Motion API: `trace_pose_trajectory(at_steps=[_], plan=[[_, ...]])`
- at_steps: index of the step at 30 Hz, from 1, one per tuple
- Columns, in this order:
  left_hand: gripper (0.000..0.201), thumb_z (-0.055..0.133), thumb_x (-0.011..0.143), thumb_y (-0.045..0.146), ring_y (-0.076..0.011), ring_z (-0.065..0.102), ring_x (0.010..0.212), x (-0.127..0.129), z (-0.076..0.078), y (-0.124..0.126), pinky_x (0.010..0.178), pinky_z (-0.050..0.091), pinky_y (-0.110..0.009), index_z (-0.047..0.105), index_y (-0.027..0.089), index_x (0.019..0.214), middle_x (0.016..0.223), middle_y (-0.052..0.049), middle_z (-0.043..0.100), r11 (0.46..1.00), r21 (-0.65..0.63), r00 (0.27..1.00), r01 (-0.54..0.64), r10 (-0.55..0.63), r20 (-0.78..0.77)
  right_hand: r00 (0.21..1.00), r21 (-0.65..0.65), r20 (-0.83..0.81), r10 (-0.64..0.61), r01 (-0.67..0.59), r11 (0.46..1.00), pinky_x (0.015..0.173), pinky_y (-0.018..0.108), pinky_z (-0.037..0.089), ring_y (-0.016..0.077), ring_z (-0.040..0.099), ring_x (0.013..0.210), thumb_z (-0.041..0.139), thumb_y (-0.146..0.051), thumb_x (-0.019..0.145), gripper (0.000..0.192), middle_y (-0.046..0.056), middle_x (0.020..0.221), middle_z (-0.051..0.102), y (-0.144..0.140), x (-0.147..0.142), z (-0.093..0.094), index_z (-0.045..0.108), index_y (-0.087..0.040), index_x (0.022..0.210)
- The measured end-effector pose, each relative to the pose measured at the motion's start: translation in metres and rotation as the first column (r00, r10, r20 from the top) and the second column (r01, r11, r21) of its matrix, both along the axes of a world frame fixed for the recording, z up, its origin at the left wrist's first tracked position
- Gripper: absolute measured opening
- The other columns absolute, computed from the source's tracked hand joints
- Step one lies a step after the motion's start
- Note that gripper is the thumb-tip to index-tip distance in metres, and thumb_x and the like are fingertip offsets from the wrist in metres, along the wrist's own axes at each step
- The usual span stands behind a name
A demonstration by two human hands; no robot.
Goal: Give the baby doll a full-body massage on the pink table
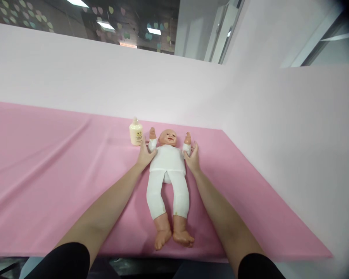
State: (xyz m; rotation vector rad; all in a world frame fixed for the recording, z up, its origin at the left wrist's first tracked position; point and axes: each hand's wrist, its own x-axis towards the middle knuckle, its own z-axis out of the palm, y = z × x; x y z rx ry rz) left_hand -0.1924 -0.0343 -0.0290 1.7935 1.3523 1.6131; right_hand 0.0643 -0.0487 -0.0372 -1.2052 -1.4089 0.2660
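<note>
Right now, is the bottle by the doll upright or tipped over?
Upright: the bottle stands on its base on the pink cloth, cap on top, beside the doll.

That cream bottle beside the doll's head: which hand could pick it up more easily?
Probably the left. The left hand rests at the doll's shoulder, just below the bottle on the same side. The right hand lies at the other shoulder, so it would have to cross over the doll.
</note>
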Motion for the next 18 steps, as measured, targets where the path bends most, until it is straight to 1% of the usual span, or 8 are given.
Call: trace_pose_trajectory(at_steps=[2,4,7,9,11,14,16,18], plan=[[0.081,0.066,0.072,0.03,-0.0211,0.054,0.105,0.002,0.006,-0.005,0.093,0.045,-0.038,0.026,0.021,0.142,0.122,-0.011,0.05,0.997,0.078,1.0,-0.004,0.003,0.016,1.0,0.068,-0.002,0.012,-0.012,0.998,0.094,0.041,0.048,0.0235,0.056,0.109,0.061,-0.035,0.078,0.08,0.016,0.124,0.053,-0.004,-0.002,0.005,0.02,-0.016,0.144],[0.069,0.066,0.073,0.031,-0.0202,0.055,0.103,0.002,0.011,-0.01,0.094,0.044,-0.038,0.037,0.02,0.134,0.117,-0.01,0.053,0.984,0.178,1.0,-0.007,0.006,0.006,1.0,0.142,0.023,0.014,-0.017,0.99,0.094,0.041,0.048,0.0227,0.057,0.107,0.063,-0.036,0.078,0.077,0.014,0.121,0.055,-0.009,-0.004,0.009,0.024,-0.017,0.142],[0.037,0.063,0.074,0.031,-0.0195,0.057,0.094,0.002,0.017,-0.018,0.09,0.045,-0.037,0.055,0.019,0.108,0.1,-0.007,0.06,0.957,0.288,0.996,0.019,0.008,-0.094,0.996,0.216,0.089,-0.006,-0.014,0.976,0.095,0.042,0.046,0.0228,0.057,0.105,0.061,-0.035,0.08,0.061,0.013,0.116,0.058,-0.015,-0.005,0.012,0.039,-0.017,0.134],[0.02,0.062,0.075,0.033,-0.0192,0.057,0.085,0.003,0.02,-0.023,0.084,0.046,-0.036,0.057,0.019,0.088,0.087,-0.005,0.061,0.946,0.315,0.973,0.082,-0.008,-0.229,0.989,0.242,0.149,-0.019,-0.018,0.97,0.093,0.042,0.047,0.0231,0.058,0.102,0.059,-0.034,0.081,0.045,0.012,0.11,0.061,-0.02,-0.006,0.014,0.05,-0.018,0.122],[0.017,0.06,0.075,0.036,-0.0191,0.057,0.079,0.003,0.022,-0.027,0.079,0.046,-0.036,0.055,0.02,0.079,0.08,-0.004,0.062,0.932,0.315,0.924,0.179,-0.05,-0.378,0.975,0.252,0.221,-0.005,-0.052,0.966,0.088,0.04,0.049,0.0223,0.06,0.094,0.057,-0.033,0.081,0.032,0.009,0.099,0.065,-0.025,-0.007,0.015,0.057,-0.019,0.109],[0.02,0.058,0.076,0.04,-0.019,0.056,0.076,0.004,0.025,-0.031,0.075,0.045,-0.034,0.053,0.021,0.076,0.076,-0.004,0.061,0.903,0.291,0.838,0.316,-0.122,-0.532,0.94,0.243,0.336,0.06,-0.148,0.959,0.079,0.036,0.051,0.0201,0.061,0.081,0.055,-0.03,0.08,0.022,0.005,0.084,0.065,-0.033,-0.01,0.018,0.059,-0.02,0.099],[0.021,0.057,0.076,0.041,-0.0192,0.056,0.074,0.004,0.026,-0.032,0.074,0.045,-0.034,0.053,0.021,0.074,0.074,-0.004,0.06,0.89,0.291,0.807,0.352,-0.131,-0.576,0.911,0.239,0.399,0.102,-0.211,0.948,0.076,0.035,0.051,0.0199,0.061,0.079,0.055,-0.028,0.079,0.02,0.005,0.083,0.064,-0.037,-0.012,0.02,0.059,-0.02,0.097],[0.023,0.057,0.076,0.043,-0.0194,0.055,0.073,0.005,0.025,-0.031,0.074,0.045,-0.035,0.052,0.021,0.073,0.073,-0.004,0.059,0.885,0.297,0.798,0.358,-0.125,-0.589,0.889,0.23,0.441,0.127,-0.249,0.941,0.077,0.035,0.051,0.0202,0.061,0.081,0.055,-0.027,0.079,0.018,0.006,0.086,0.065,-0.038,-0.014,0.02,0.059,-0.02,0.095]])
